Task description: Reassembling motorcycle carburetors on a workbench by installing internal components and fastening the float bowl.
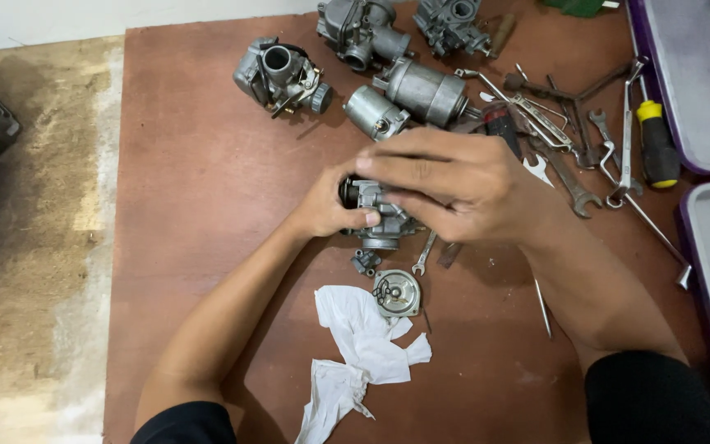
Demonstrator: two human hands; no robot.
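Hands: left hand (328, 205) and right hand (454, 182), fingers curled, grip a small grey carburettor (378, 215) at frame centre.
Around: white rag (359, 345) and round metal cover (396, 292) below; spanners (573, 177) at right.
Surface: reddish-brown board (199, 181).

From where I sit, the open run lies on the left of the reddish-brown wooden board (182, 205) — bare from edge to middle. Ahead, three grey cast-metal carburettor bodies (281, 76) and two grey steel cylinders (408, 97) block the far side. To the right, a heap of steel spanners (569, 156) and a yellow-handled screwdriver (657, 144) crowd the way — no clean path there. Near my arms, a crumpled white rag (355, 353) and a round metal cover (396, 293) take the middle.
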